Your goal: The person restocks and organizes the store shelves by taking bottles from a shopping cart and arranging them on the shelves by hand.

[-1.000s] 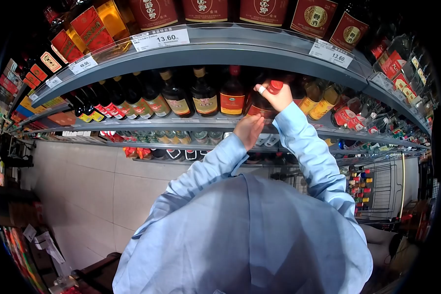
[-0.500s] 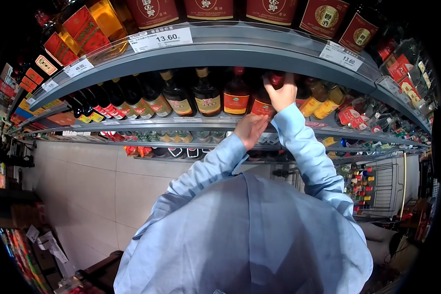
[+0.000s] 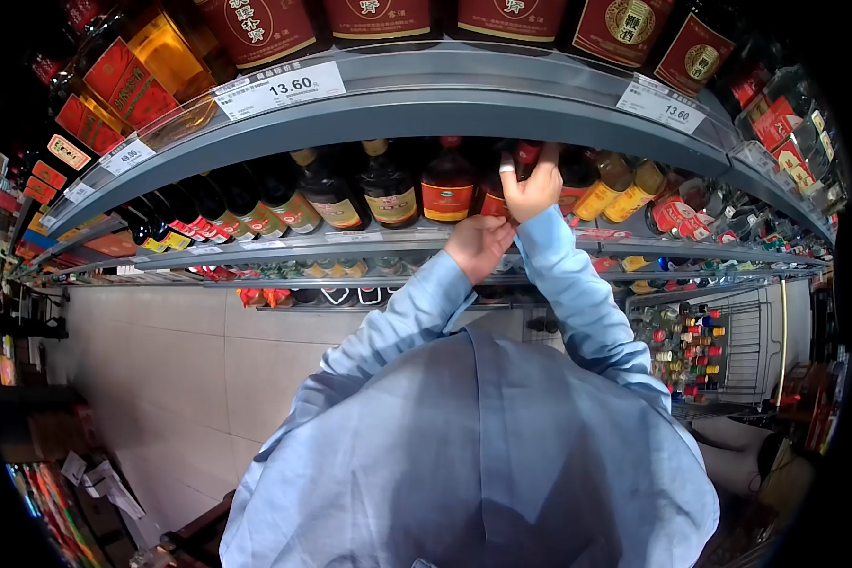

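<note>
Being gripped at its red cap [image 3: 527, 151] by the right hand [image 3: 534, 189], a dark bottle [image 3: 493, 203] with a red label is kept on the middle shelf [image 3: 421, 234], partly hidden by both hands. The fingers of the right hand are drawn narrow around the cap, and a white band [image 3: 507, 168] is worn on one of them. Just below the dark bottle's label, the left hand [image 3: 481, 248] is held with its fingers slightly curled; whether the glass is touched by them cannot be told.

Immediately left of the dark bottle, an orange-labelled bottle [image 3: 447, 197] is seen, and farther left of it a cream-labelled bottle [image 3: 389, 202] is stood. Right of it, beyond the right hand, a yellow-labelled bottle [image 3: 602, 196] is placed. Above it, the upper shelf [image 3: 426, 112] is fitted with a price tag [image 3: 284, 88] marked 13.60. Below and well right of it, capped bottles [image 3: 699, 352] are gathered beside a wire frame [image 3: 746, 346].
</note>
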Motion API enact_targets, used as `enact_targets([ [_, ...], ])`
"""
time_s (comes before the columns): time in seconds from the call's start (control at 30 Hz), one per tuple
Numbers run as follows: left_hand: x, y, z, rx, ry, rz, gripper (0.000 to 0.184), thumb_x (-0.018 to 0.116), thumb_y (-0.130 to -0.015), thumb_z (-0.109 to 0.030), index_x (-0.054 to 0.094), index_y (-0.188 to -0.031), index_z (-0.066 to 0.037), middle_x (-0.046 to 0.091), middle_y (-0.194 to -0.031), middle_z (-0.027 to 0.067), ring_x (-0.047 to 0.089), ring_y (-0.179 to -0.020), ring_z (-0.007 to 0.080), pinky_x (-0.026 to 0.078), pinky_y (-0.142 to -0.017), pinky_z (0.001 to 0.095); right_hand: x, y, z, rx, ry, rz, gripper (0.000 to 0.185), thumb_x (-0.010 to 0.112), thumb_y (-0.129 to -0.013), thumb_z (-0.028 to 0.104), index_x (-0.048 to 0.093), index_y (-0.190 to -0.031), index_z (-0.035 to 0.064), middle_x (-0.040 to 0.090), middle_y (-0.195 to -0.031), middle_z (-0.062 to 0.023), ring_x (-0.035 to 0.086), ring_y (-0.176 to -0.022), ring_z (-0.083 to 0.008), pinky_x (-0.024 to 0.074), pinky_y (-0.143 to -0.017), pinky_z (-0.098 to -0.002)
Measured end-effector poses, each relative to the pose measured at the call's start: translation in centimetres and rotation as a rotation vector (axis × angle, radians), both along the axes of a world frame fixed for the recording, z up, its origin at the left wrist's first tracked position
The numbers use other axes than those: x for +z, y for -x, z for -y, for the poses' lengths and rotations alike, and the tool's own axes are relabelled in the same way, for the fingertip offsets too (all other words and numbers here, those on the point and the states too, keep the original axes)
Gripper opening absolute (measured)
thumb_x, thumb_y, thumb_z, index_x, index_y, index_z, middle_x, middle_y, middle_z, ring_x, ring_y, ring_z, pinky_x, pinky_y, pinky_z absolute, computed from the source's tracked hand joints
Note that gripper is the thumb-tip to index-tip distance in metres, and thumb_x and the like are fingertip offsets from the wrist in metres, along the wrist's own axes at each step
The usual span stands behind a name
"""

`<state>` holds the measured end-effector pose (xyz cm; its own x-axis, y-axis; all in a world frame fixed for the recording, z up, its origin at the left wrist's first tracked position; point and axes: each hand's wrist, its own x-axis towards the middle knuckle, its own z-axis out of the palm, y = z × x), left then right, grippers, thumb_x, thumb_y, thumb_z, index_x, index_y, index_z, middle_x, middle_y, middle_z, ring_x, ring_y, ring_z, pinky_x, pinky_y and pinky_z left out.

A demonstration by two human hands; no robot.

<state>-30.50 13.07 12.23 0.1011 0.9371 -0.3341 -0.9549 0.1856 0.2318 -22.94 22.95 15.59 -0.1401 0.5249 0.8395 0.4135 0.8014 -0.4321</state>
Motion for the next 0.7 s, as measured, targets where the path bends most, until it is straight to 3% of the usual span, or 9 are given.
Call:
enact_targets([
  [0.3, -0.3, 1.0, 0.0, -0.047, -0.01, 0.112, 0.019, 0.048, -0.081, -0.002, 0.044, -0.096, 0.009, 0.049, -0.106, 0.0207, 0.048, -0.106, 0.03, 0.036, -0.099, 0.0374, -0.3, -0.2, 0.1, -0.007, 0.034, -0.003, 0.064, 0.066, -0.069, 0.021, 0.038, -0.121, -0.0038, 0.051, -0.109, -0.0249, 0.055, -0.09, -0.0413, 0.0466, -0.075, -0.0426],
  [0.43, -0.3, 1.0, 0.2, -0.045, 0.003, 0.079, 0.018, 0.05, -0.08, -0.003, 0.046, -0.093, 0.008, 0.051, -0.102, 0.0206, 0.05, -0.103, 0.0289, 0.037, -0.098, 0.0368, -0.6, -0.1, 0.1, -0.028, 0.0, 0.001, 0.066, 0.066, -0.069, 0.022, 0.037, -0.123, -0.003, 0.05, -0.111, -0.0245, 0.055, -0.091, -0.0405, 0.0466, -0.076, -0.0421],
  [0.53, 0.1, 0.7, 0.7, -0.017, 0.048, 0.031, 0.017, 0.049, -0.08, -0.003, 0.046, -0.093, 0.007, 0.052, -0.102, 0.0202, 0.051, -0.103, 0.0282, 0.039, -0.097, 0.036, -0.4, -0.2, 0.4, -0.046, 0.006, 0.011, 0.068, 0.066, -0.072, 0.023, 0.033, -0.127, -0.0029, 0.055, -0.103, -0.024, 0.055, -0.09, -0.041, 0.0448, -0.076, -0.0417],
  [0.6, 0.4, 0.5, 1.1, -0.007, 0.086, 0.009, 0.015, 0.049, -0.08, -0.002, 0.047, -0.094, 0.004, 0.052, -0.102, 0.0198, 0.051, -0.102, 0.0276, 0.04, -0.095, 0.0354, -0.6, -0.2, 0.6, -0.046, 0.019, 0.007, 0.067, 0.064, -0.073, 0.024, 0.034, -0.127, -0.0018, 0.052, -0.109, -0.0231, 0.053, -0.095, -0.0397, 0.0443, -0.079, -0.0413],
  [0.7, -0.4, 0.2, 1.5, 0.092, 0.037, -0.104, 0.03, 0.047, -0.08, 0.0, 0.045, -0.11, -0.001, 0.052, -0.105, 0.0185, 0.052, -0.102, 0.0267, 0.042, -0.092, 0.0339, -1.1, -0.5, 1.0, -0.049, 0.07, 0.048, 0.066, 0.063, -0.075, 0.027, 0.034, -0.127, -0.0009, 0.05, -0.113, -0.0222, 0.051, -0.099, -0.0382, 0.0424, -0.083, -0.0409],
])
